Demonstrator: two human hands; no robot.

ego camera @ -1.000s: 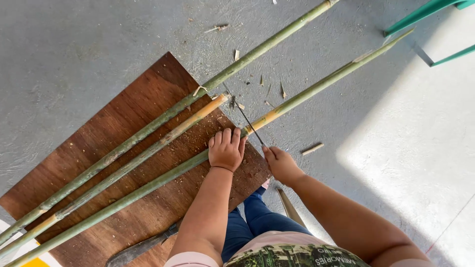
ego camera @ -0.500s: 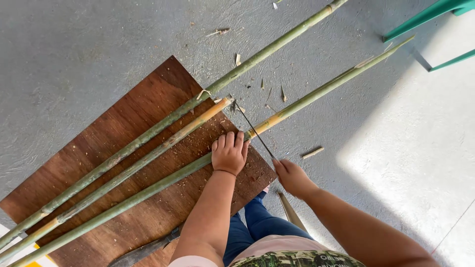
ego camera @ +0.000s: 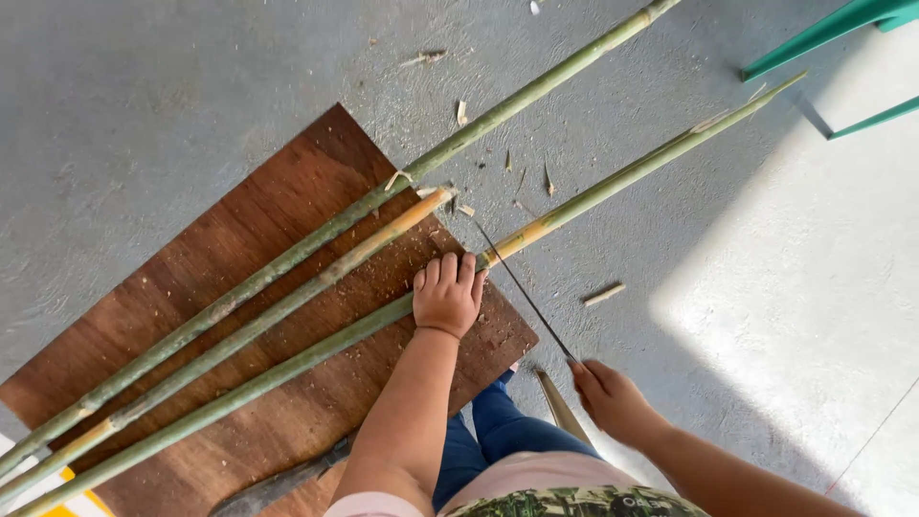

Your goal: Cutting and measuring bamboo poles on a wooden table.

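Observation:
Three long green bamboo poles lie diagonally over a brown wooden board (ego camera: 239,278) on the concrete floor. My left hand (ego camera: 447,295) presses down on the nearest bamboo pole (ego camera: 613,184), fingers wrapped over it at the board's right corner. My right hand (ego camera: 611,397) is drawn back toward my body and pinches the end of a thin dark strip (ego camera: 525,289) that runs from the pole to my fingers. The middle pole (ego camera: 287,295) ends in a pale cut tip. The far pole (ego camera: 498,115) stretches up to the right.
Wood chips and slivers (ego camera: 603,294) litter the floor around the poles. Green chair legs (ego camera: 833,29) stand at the top right. A dark blade-like tool (ego camera: 278,486) lies on the board's near edge by my knee. Sunlight falls on the floor at the right.
My right hand has pulled back from the pole toward my body, drawing the thin strip out longer. My left hand stays pressed on the pole.

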